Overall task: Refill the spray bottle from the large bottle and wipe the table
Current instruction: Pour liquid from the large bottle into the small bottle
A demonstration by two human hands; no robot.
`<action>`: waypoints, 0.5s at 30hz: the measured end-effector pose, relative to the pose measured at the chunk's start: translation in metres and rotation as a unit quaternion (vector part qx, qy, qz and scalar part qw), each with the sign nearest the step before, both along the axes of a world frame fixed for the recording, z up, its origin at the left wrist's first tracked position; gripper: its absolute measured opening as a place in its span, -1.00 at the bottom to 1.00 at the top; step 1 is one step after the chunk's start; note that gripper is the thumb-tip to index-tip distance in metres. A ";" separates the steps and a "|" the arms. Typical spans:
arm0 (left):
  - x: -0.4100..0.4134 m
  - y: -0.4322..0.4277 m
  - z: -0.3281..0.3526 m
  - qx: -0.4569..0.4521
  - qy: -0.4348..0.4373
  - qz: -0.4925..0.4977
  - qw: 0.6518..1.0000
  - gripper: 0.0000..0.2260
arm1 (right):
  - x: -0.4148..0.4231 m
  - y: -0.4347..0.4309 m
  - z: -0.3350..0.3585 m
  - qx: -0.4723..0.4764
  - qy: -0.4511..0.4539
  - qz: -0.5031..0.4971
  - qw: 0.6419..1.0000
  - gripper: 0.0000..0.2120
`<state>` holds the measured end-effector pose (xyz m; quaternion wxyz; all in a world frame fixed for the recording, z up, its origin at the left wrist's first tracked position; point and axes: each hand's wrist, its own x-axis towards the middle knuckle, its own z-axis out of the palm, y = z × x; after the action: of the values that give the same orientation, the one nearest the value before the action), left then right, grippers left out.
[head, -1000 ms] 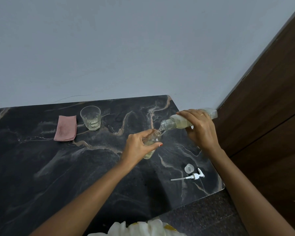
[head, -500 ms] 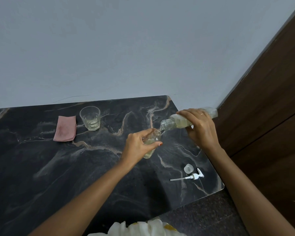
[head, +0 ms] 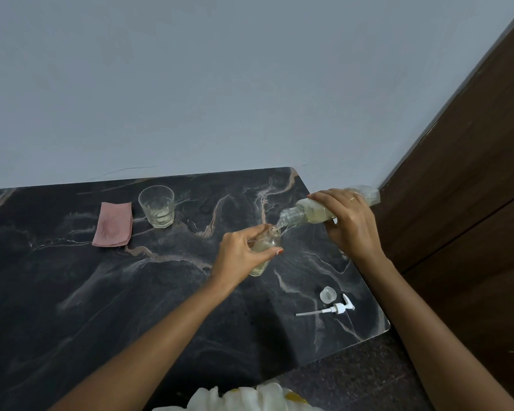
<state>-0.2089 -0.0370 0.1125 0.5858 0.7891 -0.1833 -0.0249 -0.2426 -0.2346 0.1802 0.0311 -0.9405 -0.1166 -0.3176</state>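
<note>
Gripping large bottle, right hand tips it; left hand clasps spray bottle; labels unreadable.

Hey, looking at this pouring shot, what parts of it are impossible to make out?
- Small bottle, head view: the left hand wraps it, so its fill level is unclear.
- Large bottle, head view: the right hand covers its middle, hiding any label.
- Stream at the small bottle's mouth: too fine and blurred to tell whether any spills.
- White object at the bottom edge: cut off by the frame, unidentifiable.
</note>
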 end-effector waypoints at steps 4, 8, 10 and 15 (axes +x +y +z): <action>0.000 0.000 0.000 0.001 -0.006 0.002 1.000 -0.50 | 0.000 0.000 -0.001 0.004 0.002 -0.001 1.000 -0.59; 0.001 0.001 0.000 -0.001 -0.006 0.003 1.000 -0.50 | 0.001 0.000 -0.001 0.004 -0.002 -0.001 1.000 -0.59; 0.001 0.001 0.000 -0.002 -0.004 0.003 1.000 -0.50 | 0.001 0.000 0.000 0.003 -0.006 0.001 1.000 -0.59; 0.000 0.001 0.000 -0.002 -0.006 0.001 1.000 -0.51 | 0.000 0.000 0.002 0.001 -0.012 0.002 1.000 -0.59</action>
<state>-0.2088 -0.0355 0.1127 0.5864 0.7881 -0.1860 -0.0198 -0.2422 -0.2345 0.1819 0.0313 -0.9364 -0.1183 -0.3290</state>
